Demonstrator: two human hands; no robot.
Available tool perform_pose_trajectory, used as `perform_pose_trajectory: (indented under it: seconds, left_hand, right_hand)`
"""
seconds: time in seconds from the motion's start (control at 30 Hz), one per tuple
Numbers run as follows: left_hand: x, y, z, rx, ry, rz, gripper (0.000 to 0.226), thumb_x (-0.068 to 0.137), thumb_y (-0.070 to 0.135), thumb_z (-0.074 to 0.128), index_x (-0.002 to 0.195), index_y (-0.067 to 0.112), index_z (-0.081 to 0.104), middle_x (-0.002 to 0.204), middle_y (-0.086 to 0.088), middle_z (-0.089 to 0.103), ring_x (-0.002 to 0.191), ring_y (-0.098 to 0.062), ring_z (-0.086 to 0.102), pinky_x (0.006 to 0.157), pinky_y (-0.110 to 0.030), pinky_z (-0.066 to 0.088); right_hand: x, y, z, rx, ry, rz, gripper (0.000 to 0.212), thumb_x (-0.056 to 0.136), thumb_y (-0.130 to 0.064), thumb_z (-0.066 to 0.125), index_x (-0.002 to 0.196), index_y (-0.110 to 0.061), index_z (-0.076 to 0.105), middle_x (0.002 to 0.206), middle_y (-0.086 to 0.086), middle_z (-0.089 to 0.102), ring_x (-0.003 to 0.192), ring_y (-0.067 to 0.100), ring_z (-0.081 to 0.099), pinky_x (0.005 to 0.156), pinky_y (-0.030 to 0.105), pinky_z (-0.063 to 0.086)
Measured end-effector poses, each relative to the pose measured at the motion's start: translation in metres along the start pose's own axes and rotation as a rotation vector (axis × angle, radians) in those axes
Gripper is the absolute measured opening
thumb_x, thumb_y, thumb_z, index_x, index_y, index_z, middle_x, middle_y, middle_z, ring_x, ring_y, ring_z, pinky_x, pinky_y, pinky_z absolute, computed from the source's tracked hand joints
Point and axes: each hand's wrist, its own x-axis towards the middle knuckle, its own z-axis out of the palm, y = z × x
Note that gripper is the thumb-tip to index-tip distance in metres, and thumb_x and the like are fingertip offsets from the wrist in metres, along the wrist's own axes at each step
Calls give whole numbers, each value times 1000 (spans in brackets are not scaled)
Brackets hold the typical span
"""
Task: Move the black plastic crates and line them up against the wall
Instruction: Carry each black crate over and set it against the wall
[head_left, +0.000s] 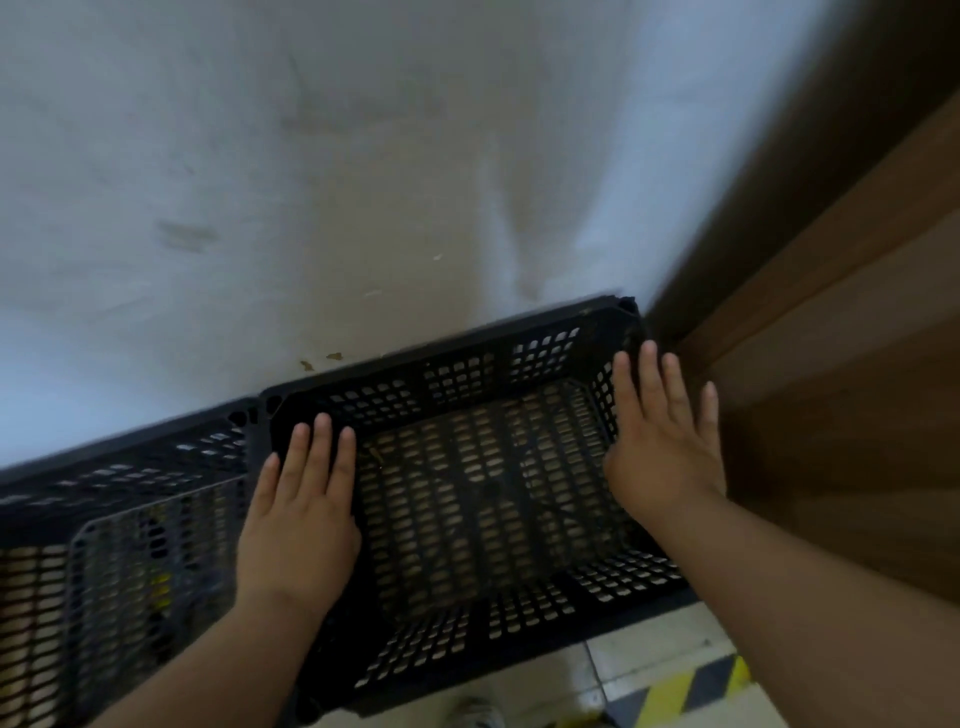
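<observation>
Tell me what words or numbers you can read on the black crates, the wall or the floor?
No text can be read anywhere.
Middle crate, neighbouring crate: no label or brand shows.
Wall: only stains, no writing.
Floor stripes: yellow and black, no letters.

A black lattice crate (483, 499), open side up, is set against the wall (311, 182). A second crate (119, 519) is aligned touching its left.

Matt black plastic crate (467, 499), scuffed painted wall (311, 156)
</observation>
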Motion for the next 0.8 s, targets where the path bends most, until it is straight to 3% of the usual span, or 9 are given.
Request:
perform_pose_trajectory:
  seconds: [0.1,0.17,0.27,0.37,0.57,0.63,0.7,0.73,0.8]
  left_hand:
    - [0,10,-27,-18,-8,69,101,55,25,81,141,6,30,148,-15,24,137,-27,25,110,-34,-5]
    - [1,14,-40,-18,22,136,101,44,21,85,134,1,42,143,-14,34,132,-28,35,110,-34,1]
    - [6,27,-69,-16,64,238,103,46,24,85,136,2,39,144,-14,31,135,-28,30,111,-34,-2]
    - [4,45,-102,3,54,302,102,57,27,80,140,7,25,148,-13,22,137,-26,23,111,-33,-11]
    - [-4,83,-144,-30,166,525,104,47,30,85,136,5,38,144,-14,35,133,-25,33,112,-33,-7]
    - [-15,98,-150,-67,199,611,98,46,29,82,133,2,46,140,-15,42,137,-27,28,113,-34,-3]
    - [-30,114,-152,-112,242,718,83,58,29,60,135,5,41,141,-12,42,145,-24,4,114,-33,-4]
    - [-36,122,-153,-132,247,756,80,59,30,48,135,7,37,143,-11,40,145,-19,-5,115,-33,-4]
    - [-44,138,-154,-112,244,850,85,59,33,37,140,7,28,153,-14,23,144,-17,-11,115,-34,-3]
  right_hand:
    - [-34,-8,-20,67,32,19,83,93,-29,35,135,-22,-36,137,1,-47,134,18,-35,108,45,-20]
    - [-54,-9,-33,101,65,52,81,94,-29,33,131,-22,-38,135,0,-48,132,16,-37,108,45,-20]
    - [-86,-7,-50,149,129,116,82,94,-30,33,129,-22,-41,132,-1,-50,132,16,-37,108,45,-22]
    - [-119,-1,-61,182,202,186,87,94,-30,35,124,-22,-46,125,-1,-57,124,16,-43,97,43,-35]
    - [-190,17,-66,294,330,359,85,94,-25,34,124,-23,-45,126,-3,-55,123,16,-44,88,38,-40]
    - [-214,25,-55,284,504,427,85,90,-20,34,134,-20,-39,139,-1,-44,132,17,-33,94,40,-36]
    - [-237,37,-37,309,530,530,88,84,-17,39,141,-20,-28,146,-2,-36,133,15,-33,98,40,-34]
    - [-249,45,-26,307,529,591,95,77,-18,46,144,-20,-21,147,-3,-35,134,13,-33,101,40,-31]
    - [-274,63,-3,295,551,660,121,48,-27,66,149,-19,-2,156,-1,-18,143,15,-17,112,42,-12]
